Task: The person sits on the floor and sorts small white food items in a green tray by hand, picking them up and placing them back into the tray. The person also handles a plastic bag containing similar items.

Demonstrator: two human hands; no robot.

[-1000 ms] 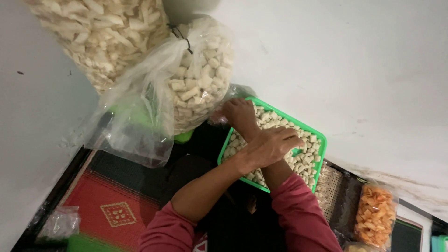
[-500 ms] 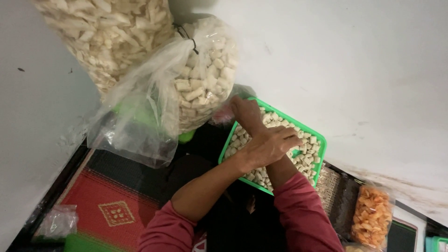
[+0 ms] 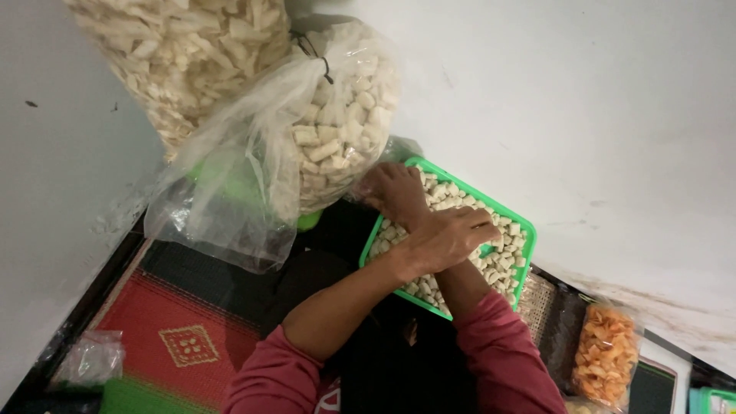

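A green plastic tray (image 3: 523, 230) full of small pale cracker pieces (image 3: 502, 253) lies on the floor by a white wall. My forearms cross above it. My left hand (image 3: 448, 238) lies palm down on the pieces in the middle of the tray, fingers curled into them. My right hand (image 3: 395, 192) is at the tray's far left corner, its fingers closed on the edge of a small clear plastic bag (image 3: 402, 147). What that bag holds is hidden.
Two large clear bags of pale crackers (image 3: 345, 123) (image 3: 192, 54) stand against the wall, with a loose empty bag (image 3: 222, 215) draped in front. A red patterned mat (image 3: 176, 337) covers the floor. A bag of orange crackers (image 3: 606, 356) sits at the right.
My left hand has slid a little further across the pieces in the tray. My right hand stays at the tray's corner.
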